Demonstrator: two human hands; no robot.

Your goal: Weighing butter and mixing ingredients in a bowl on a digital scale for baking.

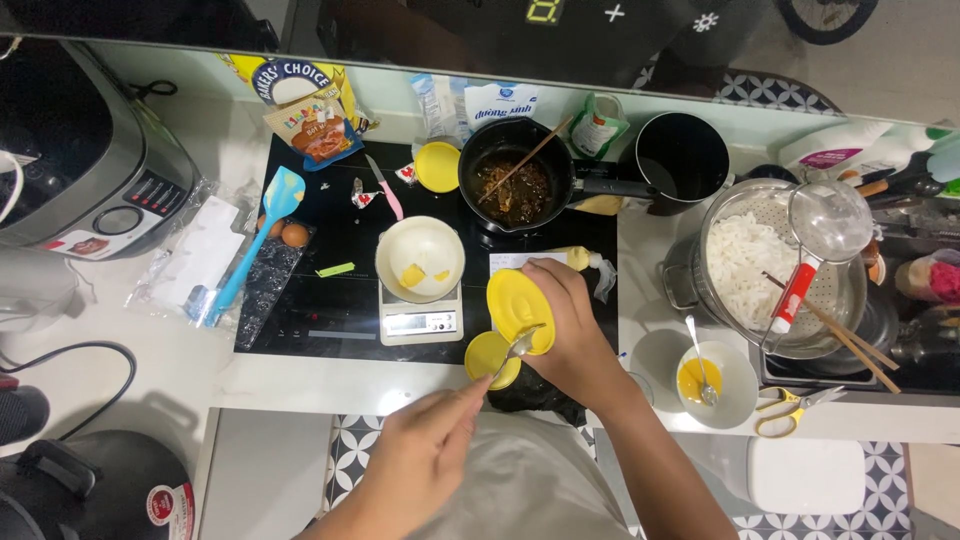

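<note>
My right hand (565,325) holds a round yellow tub (518,308) tilted on its side, its mouth turned toward my left hand. My left hand (425,450) grips a metal spoon (512,352) whose tip reaches into the tub's mouth. A yellow lid (484,360) lies just below the tub at the cooktop's front edge. Directly left of the tub stands a white bowl (420,255) holding a few yellow lumps, set on a small kitchen scale (421,321).
On the black cooktop (330,300) sit a dark saucepan (515,178) with brown contents, a second yellow lid (437,166) and a blue spatula (262,235). At right: a colander pot of white noodles (750,262), a small bowl of yellow liquid (716,382), scissors (790,406). A cooker (85,150) stands left.
</note>
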